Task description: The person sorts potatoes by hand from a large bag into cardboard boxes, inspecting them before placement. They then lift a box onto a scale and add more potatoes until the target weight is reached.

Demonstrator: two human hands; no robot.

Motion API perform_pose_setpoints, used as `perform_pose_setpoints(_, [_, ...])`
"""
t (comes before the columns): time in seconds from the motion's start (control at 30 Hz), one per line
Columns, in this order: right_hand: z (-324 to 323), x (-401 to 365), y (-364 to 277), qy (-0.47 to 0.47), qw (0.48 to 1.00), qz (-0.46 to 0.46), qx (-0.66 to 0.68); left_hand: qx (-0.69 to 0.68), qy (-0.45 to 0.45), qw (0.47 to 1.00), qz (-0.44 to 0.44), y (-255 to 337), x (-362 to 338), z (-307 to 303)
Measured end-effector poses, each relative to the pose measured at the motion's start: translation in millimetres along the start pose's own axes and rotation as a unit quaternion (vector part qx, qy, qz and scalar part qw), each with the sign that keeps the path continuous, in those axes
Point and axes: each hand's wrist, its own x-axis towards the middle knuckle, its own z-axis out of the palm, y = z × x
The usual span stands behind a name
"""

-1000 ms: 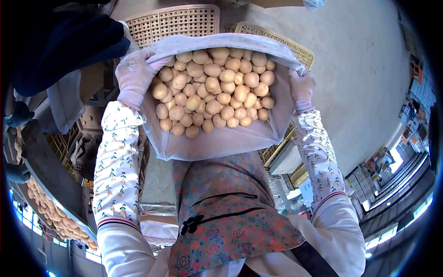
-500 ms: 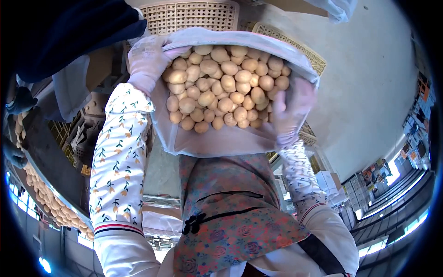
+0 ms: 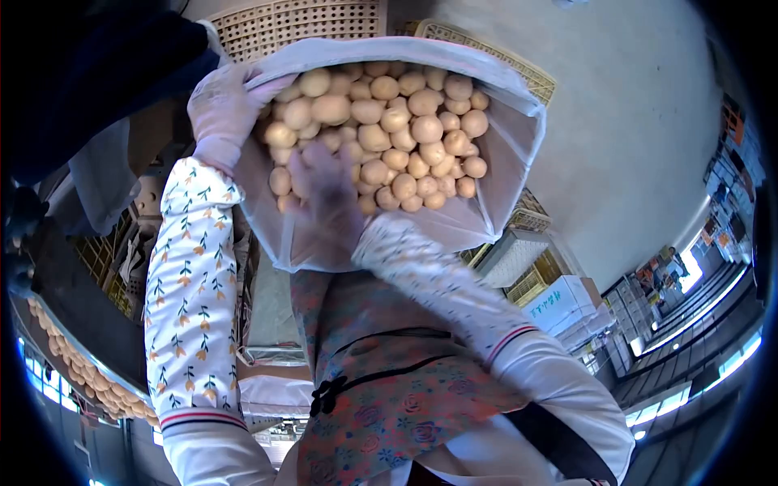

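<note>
A box with a pale plastic liner (image 3: 389, 243) holds a heap of round, tan, potato-like items (image 3: 425, 130). My left hand (image 3: 223, 109), in a thin whitish glove, grips the liner's edge at the upper left corner, fingers closed over it. My right hand (image 3: 328, 182), also gloved, is over the left part of the heap, fingers down on the items; it is blurred, with its fingers spread apart. The liner's right side stands free of both hands.
Perforated crates (image 3: 300, 28) (image 3: 494, 61) lie beyond the box. A person in dark clothing (image 3: 113, 81) is at the upper left. More round items (image 3: 97, 381) line a trough at the lower left. A white carton (image 3: 559, 304) stands at right.
My right hand has left the liner's right edge and moved left across the heap. My left hand still holds the liner. The box sits slightly further left in view.
</note>
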Motion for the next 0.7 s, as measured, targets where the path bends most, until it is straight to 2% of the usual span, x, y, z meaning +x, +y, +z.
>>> perform_pose_setpoints(0.03, [2.7,-14.8,-9.7,0.000,1.000,-0.028,0.009,-0.001,-0.006,1.000,-0.008,-2.0,0.2,1.8])
perform_pose_setpoints(0.13, [-5.9,-39.7,0.5,-0.082,0.991,-0.100,0.020,-0.010,-0.013,1.000,-0.005,-1.9,-1.7,1.3])
perform_pose_setpoints(0.23, [-51.5,-56.8,39.1,-0.118,0.989,-0.042,0.077,-0.016,-0.028,0.999,-0.013,2.0,0.5,-3.3])
perform_pose_setpoints(0.3, [-54.4,-85.9,75.4,-0.026,0.994,-0.036,0.096,-0.015,-0.014,1.000,-0.002,-1.6,-1.8,-0.1])
perform_pose_setpoints(0.33, [-93.3,-73.2,73.5,-0.066,0.996,0.013,0.053,-0.008,-0.011,1.000,0.000,-1.9,-2.2,0.9])
perform_pose_setpoints(0.4, [-128.9,-53.9,88.9,0.048,0.998,0.023,-0.030,-0.008,-0.012,1.000,-0.002,-4.2,-3.1,3.7])
perform_pose_setpoints(0.43, [-124.2,-43.0,110.0,0.199,0.977,-0.014,-0.069,-0.007,-0.013,1.000,-0.002,-4.9,-2.8,4.1])
perform_pose_setpoints(0.5, [-130.0,-5.8,137.6,0.247,0.952,0.127,-0.129,0.000,-0.024,1.000,-0.005,-4.1,-2.4,2.8])
perform_pose_setpoints(0.53, [-109.6,7.5,153.8,0.230,0.938,0.181,-0.188,0.001,-0.022,1.000,-0.005,-2.8,-2.7,1.3])
perform_pose_setpoints(0.57, [-87.1,16.6,159.1,0.211,0.917,0.232,-0.246,0.001,-0.018,1.000,-0.005,-1.3,-2.8,-0.2])
perform_pose_setpoints(0.6, [-77.5,20.0,143.1,0.224,0.901,0.243,-0.280,0.003,-0.022,1.000,-0.008,-1.0,-2.5,0.0])
perform_pose_setpoints(0.67, [-61.8,25.1,89.1,0.269,0.934,0.198,-0.131,0.003,-0.026,1.000,-0.014,-3.3,-1.5,2.1])
perform_pose_setpoints(0.7, [-77.3,25.2,58.1,0.104,0.952,0.250,0.146,0.001,-0.028,1.000,-0.010,-2.9,-4.2,0.5])
